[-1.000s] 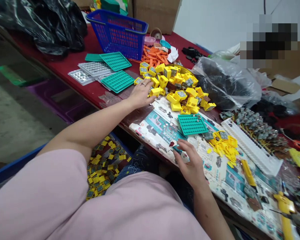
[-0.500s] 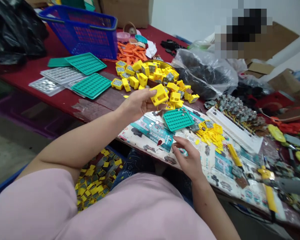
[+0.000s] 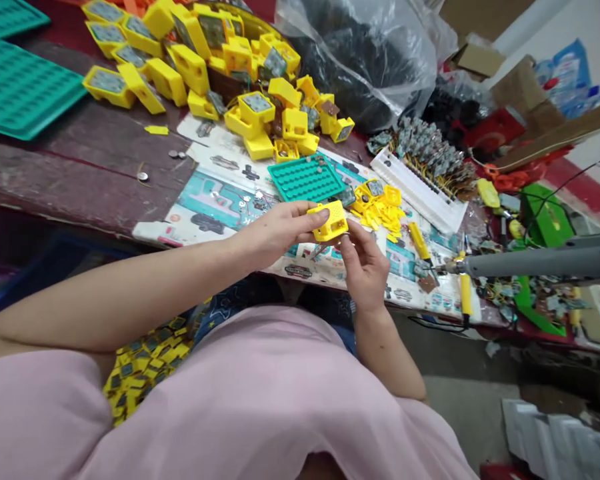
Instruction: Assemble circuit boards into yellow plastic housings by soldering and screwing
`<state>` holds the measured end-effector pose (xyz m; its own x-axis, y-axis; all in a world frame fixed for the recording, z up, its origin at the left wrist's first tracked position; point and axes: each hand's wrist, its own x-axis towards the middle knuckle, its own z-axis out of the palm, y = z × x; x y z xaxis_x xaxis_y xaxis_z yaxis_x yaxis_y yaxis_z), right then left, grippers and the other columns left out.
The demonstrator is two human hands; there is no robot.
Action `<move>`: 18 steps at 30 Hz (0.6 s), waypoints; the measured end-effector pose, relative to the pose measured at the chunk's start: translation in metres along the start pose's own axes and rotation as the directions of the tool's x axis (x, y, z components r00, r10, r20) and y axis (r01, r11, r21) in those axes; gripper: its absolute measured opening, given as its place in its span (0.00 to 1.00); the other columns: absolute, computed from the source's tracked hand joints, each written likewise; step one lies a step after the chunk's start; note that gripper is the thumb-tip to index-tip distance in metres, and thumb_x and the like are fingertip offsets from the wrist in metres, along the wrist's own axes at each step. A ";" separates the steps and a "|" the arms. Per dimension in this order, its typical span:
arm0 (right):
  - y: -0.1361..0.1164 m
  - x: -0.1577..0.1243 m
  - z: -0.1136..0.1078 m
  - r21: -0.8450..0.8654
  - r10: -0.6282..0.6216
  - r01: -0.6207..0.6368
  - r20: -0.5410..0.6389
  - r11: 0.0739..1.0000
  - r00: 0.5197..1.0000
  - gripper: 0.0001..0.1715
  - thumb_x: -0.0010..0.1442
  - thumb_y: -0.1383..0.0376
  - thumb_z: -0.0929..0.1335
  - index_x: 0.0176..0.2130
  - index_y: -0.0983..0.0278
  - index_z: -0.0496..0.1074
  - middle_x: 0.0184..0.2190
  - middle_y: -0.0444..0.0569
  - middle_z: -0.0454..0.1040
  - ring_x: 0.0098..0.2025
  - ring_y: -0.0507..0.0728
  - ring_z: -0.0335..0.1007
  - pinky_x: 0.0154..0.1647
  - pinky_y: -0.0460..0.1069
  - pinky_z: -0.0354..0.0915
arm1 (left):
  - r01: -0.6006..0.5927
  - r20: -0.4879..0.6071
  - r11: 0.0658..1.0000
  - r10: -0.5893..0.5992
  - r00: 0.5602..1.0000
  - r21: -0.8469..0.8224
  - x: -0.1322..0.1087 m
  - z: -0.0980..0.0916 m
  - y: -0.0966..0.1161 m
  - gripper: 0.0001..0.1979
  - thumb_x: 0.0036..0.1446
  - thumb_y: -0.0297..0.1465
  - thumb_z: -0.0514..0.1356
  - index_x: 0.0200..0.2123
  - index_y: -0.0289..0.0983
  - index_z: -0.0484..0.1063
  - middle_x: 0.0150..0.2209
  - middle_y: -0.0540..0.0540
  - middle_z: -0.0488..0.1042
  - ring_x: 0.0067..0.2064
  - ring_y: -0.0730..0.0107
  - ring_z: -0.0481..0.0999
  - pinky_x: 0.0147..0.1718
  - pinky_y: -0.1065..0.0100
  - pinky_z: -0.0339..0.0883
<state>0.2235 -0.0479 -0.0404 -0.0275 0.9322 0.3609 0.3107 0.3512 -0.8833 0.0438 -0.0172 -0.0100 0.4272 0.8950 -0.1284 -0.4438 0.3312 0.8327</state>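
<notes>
A small yellow plastic casing [image 3: 331, 221], with a dotted face and openings in its side, is held up over the front of the table. My left hand [image 3: 280, 230] grips its left side, thumb on top. My right hand [image 3: 365, 263] is closed at the casing's lower right edge, thumb and forefinger against it. A thin shiny strip shows under the casing between my hands; I cannot make out what it is. Just behind lies a green ridged tray [image 3: 307, 179]. Flat yellow plastic pieces [image 3: 383, 212] lie in a small heap to the right of it.
Yellow casings with grey parts [image 3: 190, 70] are piled at the back left. A white rack [image 3: 420, 190] stands beside grey parts on yellow wires. A grey electric screwdriver [image 3: 525, 261] juts in from the right. More yellow casings [image 3: 147, 363] fill a container below, left of my lap.
The view has moved closer to the table. My left hand has brought the casing down toward me, and my right hand, empty before, has come up to its right edge.
</notes>
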 end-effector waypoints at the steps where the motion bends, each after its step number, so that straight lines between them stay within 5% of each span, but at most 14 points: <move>1: 0.000 -0.001 0.000 -0.013 0.004 -0.004 0.000 1.000 1.000 0.18 0.65 0.57 0.69 0.54 0.55 0.75 0.49 0.48 0.79 0.48 0.54 0.77 0.47 0.50 0.77 | 0.000 0.010 1.000 0.000 1.000 -0.001 0.000 0.001 -0.001 0.17 0.53 0.41 0.69 0.37 0.32 0.78 0.40 0.40 0.81 0.47 0.58 0.81 0.56 0.54 0.72; 5: 0.002 -0.002 -0.002 0.020 0.039 -0.039 -0.001 0.999 0.999 0.18 0.64 0.56 0.69 0.52 0.55 0.76 0.48 0.48 0.79 0.48 0.55 0.77 0.49 0.51 0.76 | -0.027 0.021 0.999 0.026 0.999 0.038 0.000 0.001 -0.004 0.17 0.56 0.42 0.66 0.38 0.32 0.78 0.42 0.40 0.81 0.48 0.57 0.81 0.54 0.54 0.74; 8: 0.001 -0.002 -0.005 0.114 0.129 -0.130 0.018 0.985 0.992 0.23 0.61 0.50 0.70 0.53 0.55 0.74 0.52 0.48 0.77 0.49 0.56 0.76 0.48 0.52 0.76 | -0.201 0.072 0.908 0.187 0.980 0.368 -0.002 -0.001 -0.008 0.20 0.61 0.44 0.61 0.47 0.34 0.77 0.46 0.40 0.81 0.51 0.55 0.80 0.54 0.54 0.73; 9: 0.001 -0.002 -0.006 0.162 0.167 -0.170 0.035 0.972 0.985 0.28 0.59 0.47 0.71 0.55 0.54 0.73 0.54 0.49 0.76 0.50 0.57 0.76 0.48 0.53 0.76 | -0.306 0.128 0.788 0.282 0.951 0.534 -0.003 -0.002 -0.010 0.20 0.61 0.42 0.61 0.50 0.35 0.76 0.50 0.39 0.80 0.54 0.54 0.78 0.56 0.53 0.71; 11: 0.000 -0.001 -0.007 0.255 0.231 -0.247 0.092 0.935 0.969 0.36 0.54 0.43 0.73 0.57 0.54 0.70 0.56 0.48 0.74 0.50 0.57 0.76 0.48 0.53 0.76 | -0.497 0.314 0.406 0.439 0.842 0.767 -0.004 -0.004 -0.017 0.19 0.61 0.37 0.61 0.54 0.36 0.74 0.57 0.37 0.75 0.60 0.52 0.74 0.61 0.51 0.65; 13: -0.001 -0.001 -0.009 0.308 0.266 -0.301 0.151 0.902 0.952 0.37 0.51 0.45 0.75 0.56 0.54 0.70 0.54 0.48 0.76 0.50 0.57 0.76 0.50 0.53 0.76 | -0.598 0.496 0.071 0.487 0.719 0.798 -0.005 -0.004 -0.025 0.20 0.62 0.31 0.60 0.58 0.37 0.71 0.61 0.36 0.72 0.62 0.54 0.72 0.65 0.50 0.59; 14: -0.001 -0.001 -0.010 0.324 0.279 -0.322 0.175 0.889 0.944 0.36 0.50 0.47 0.76 0.55 0.55 0.71 0.53 0.48 0.76 0.51 0.58 0.75 0.51 0.53 0.75 | -0.617 0.544 -0.018 0.492 0.680 0.787 -0.005 -0.004 -0.029 0.22 0.63 0.29 0.58 0.60 0.37 0.67 0.62 0.36 0.71 0.62 0.56 0.72 0.66 0.50 0.56; 16: 0.001 -0.002 -0.015 0.361 0.305 -0.366 0.215 0.858 0.928 0.36 0.50 0.50 0.77 0.55 0.55 0.70 0.52 0.47 0.77 0.51 0.58 0.75 0.52 0.54 0.75 | -0.615 0.552 -0.055 0.509 0.660 0.787 -0.007 -0.006 -0.034 0.29 0.63 0.30 0.59 0.67 0.39 0.58 0.65 0.35 0.67 0.65 0.56 0.68 0.68 0.49 0.52; 18: 0.003 -0.004 -0.021 0.417 0.338 -0.425 0.268 0.803 0.902 0.38 0.50 0.52 0.77 0.58 0.53 0.67 0.51 0.48 0.77 0.50 0.59 0.76 0.48 0.55 0.76 | -0.590 0.483 0.067 0.504 0.716 0.805 -0.009 -0.009 -0.035 0.38 0.61 0.34 0.61 0.71 0.40 0.49 0.69 0.35 0.60 0.70 0.52 0.61 0.69 0.49 0.50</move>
<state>0.2446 -0.0523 -0.0383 -0.1747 0.9831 -0.0537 -0.1348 -0.0779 -0.9878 0.0481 -0.0342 -0.0428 0.4627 0.6638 0.5876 0.3525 -0.7459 0.5651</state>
